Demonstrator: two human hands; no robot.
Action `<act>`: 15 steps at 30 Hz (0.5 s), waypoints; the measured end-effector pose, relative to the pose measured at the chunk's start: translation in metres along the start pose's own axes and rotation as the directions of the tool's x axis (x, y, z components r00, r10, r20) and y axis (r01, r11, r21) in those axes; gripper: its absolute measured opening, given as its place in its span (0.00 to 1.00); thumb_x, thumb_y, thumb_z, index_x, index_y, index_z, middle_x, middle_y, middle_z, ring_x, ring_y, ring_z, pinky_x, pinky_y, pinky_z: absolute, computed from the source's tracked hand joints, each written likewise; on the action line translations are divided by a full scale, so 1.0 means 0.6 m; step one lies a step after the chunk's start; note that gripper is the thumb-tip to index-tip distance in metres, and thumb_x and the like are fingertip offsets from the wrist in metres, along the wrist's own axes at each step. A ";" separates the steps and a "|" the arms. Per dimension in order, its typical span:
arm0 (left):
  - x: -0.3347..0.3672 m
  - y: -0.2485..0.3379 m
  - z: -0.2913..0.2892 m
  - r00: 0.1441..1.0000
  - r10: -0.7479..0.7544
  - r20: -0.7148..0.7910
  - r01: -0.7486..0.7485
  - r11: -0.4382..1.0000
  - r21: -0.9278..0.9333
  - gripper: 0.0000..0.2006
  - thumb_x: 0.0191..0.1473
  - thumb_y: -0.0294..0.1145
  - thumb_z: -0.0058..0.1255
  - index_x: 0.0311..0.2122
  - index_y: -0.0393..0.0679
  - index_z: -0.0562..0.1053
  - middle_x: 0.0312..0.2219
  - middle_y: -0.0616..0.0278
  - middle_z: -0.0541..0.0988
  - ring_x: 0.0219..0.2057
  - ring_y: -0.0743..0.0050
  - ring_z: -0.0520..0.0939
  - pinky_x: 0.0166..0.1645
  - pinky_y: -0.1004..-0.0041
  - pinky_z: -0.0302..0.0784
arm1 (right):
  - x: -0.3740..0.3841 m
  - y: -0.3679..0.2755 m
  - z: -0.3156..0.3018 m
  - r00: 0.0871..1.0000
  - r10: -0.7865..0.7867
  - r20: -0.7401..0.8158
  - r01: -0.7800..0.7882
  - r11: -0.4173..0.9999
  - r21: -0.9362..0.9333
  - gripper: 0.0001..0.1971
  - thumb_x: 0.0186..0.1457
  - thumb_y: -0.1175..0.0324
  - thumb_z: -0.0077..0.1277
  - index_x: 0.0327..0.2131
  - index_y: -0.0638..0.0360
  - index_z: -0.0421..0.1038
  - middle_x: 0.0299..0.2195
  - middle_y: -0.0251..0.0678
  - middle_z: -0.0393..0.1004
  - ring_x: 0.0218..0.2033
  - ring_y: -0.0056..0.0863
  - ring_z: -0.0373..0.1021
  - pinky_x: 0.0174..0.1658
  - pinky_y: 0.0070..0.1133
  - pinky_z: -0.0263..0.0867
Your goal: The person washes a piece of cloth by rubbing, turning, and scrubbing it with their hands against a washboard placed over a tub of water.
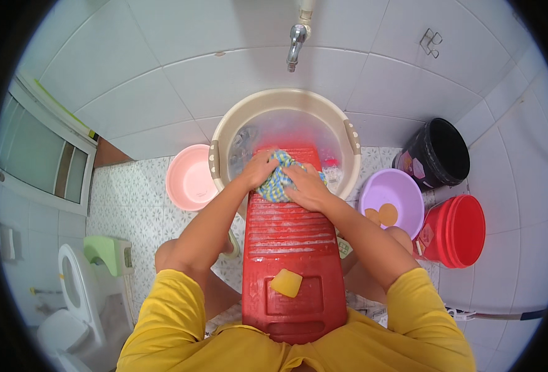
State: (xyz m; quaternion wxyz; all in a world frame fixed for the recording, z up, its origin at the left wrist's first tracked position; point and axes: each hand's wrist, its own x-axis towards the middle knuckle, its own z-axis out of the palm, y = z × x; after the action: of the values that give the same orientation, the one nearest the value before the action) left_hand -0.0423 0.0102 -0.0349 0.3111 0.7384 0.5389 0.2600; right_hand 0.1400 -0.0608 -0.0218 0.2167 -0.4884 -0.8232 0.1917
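Observation:
A red plastic washboard point(293, 230) slopes from my lap up into a large cream tub point(243, 106), its ridges streaked with white suds. Near its far end lies a bunched blue, yellow and white checked cloth point(275, 188). My left hand point(261, 169) grips the cloth's left side, with some fingertips hidden in the folds. From the right, my right hand point(308, 188) presses on the cloth with bent fingers. Between my hands and my body, a yellow bar of soap point(286, 283) rests on the smooth near part of the board.
A pink basin point(190, 178) sits left of the tub. To the right are a purple basin point(404, 197), a black bucket point(424, 164) and a red bucket point(444, 232). A metal tap point(295, 46) projects above the tub. A green stool point(109, 253) and toilet point(75, 294) stand at lower left.

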 end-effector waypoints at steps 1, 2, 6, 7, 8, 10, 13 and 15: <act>-0.013 0.016 -0.012 0.956 0.086 0.281 -0.050 0.990 -0.133 0.21 0.50 0.38 0.41 0.49 0.40 0.67 0.48 0.42 0.69 0.53 0.43 0.65 0.57 0.55 0.57 | -0.016 0.005 -0.010 1.000 0.004 0.000 -0.004 1.000 -0.003 0.21 0.51 0.60 0.46 0.49 0.56 0.65 0.47 0.43 0.67 0.47 0.45 0.60 0.53 0.38 0.54; -0.041 0.019 -0.021 0.969 0.129 0.210 -0.113 0.990 -0.087 0.18 0.50 0.36 0.41 0.42 0.36 0.70 0.42 0.42 0.72 0.47 0.42 0.69 0.54 0.59 0.60 | -0.026 -0.016 -0.031 0.998 0.055 0.032 -0.060 0.982 0.181 0.23 0.49 0.60 0.48 0.49 0.58 0.65 0.46 0.44 0.66 0.46 0.45 0.60 0.52 0.37 0.54; -0.167 0.083 -0.030 0.961 0.276 -0.028 -0.275 0.960 0.043 0.18 0.49 0.37 0.49 0.42 0.36 0.69 0.39 0.44 0.70 0.43 0.44 0.67 0.51 0.56 0.61 | -0.065 -0.065 -0.071 0.961 0.263 -0.081 -0.231 0.932 0.280 0.25 0.46 0.60 0.52 0.49 0.59 0.65 0.45 0.45 0.65 0.45 0.45 0.60 0.49 0.36 0.56; -0.198 0.102 -0.034 0.961 0.275 -0.024 -0.274 0.961 0.045 0.18 0.49 0.37 0.49 0.42 0.36 0.69 0.39 0.44 0.70 0.43 0.44 0.67 0.51 0.56 0.61 | -0.074 -0.076 -0.073 0.961 0.265 -0.081 -0.232 0.930 0.284 0.25 0.46 0.60 0.52 0.49 0.59 0.65 0.45 0.45 0.65 0.45 0.45 0.60 0.49 0.36 0.56; -0.226 0.122 -0.034 0.961 0.277 0.016 -0.277 0.955 0.110 0.19 0.51 0.39 0.48 0.43 0.35 0.68 0.41 0.44 0.68 0.44 0.44 0.66 0.51 0.56 0.60 | -0.085 -0.085 -0.074 0.970 0.194 -0.145 -0.173 0.974 0.146 0.25 0.46 0.60 0.52 0.48 0.59 0.66 0.46 0.45 0.65 0.45 0.44 0.60 0.48 0.37 0.56; -0.239 0.130 -0.029 0.964 0.261 0.055 -0.267 0.946 0.183 0.21 0.52 0.42 0.48 0.44 0.35 0.67 0.43 0.43 0.66 0.46 0.44 0.65 0.52 0.56 0.59 | -0.095 -0.091 -0.060 0.976 0.108 -0.190 -0.108 0.994 0.012 0.25 0.45 0.60 0.52 0.48 0.58 0.67 0.47 0.45 0.64 0.44 0.44 0.60 0.48 0.38 0.55; -0.200 0.110 -0.009 0.966 0.222 0.134 -0.252 0.928 0.275 0.21 0.53 0.43 0.47 0.45 0.36 0.68 0.43 0.44 0.65 0.47 0.45 0.64 0.52 0.55 0.59 | -0.073 -0.066 -0.019 0.991 0.099 -0.086 -0.114 0.975 -0.190 0.24 0.47 0.58 0.51 0.47 0.57 0.69 0.52 0.45 0.60 0.49 0.44 0.58 0.53 0.44 0.50; -0.143 0.074 0.027 0.975 0.217 -0.044 -0.174 0.871 0.460 0.22 0.52 0.45 0.48 0.45 0.39 0.70 0.46 0.44 0.65 0.49 0.42 0.63 0.53 0.53 0.59 | -0.027 -0.014 0.025 0.980 0.098 -0.171 -0.152 0.929 -0.338 0.24 0.50 0.55 0.48 0.48 0.57 0.69 0.58 0.45 0.53 0.55 0.45 0.53 0.56 0.52 0.42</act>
State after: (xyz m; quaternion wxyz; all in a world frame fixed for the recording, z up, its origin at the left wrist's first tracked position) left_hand -0.0269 -0.0851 -0.0171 0.0768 0.8281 0.5211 0.1918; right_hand 0.1324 -0.0806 -0.0326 0.1759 -0.5837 -0.7925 0.0184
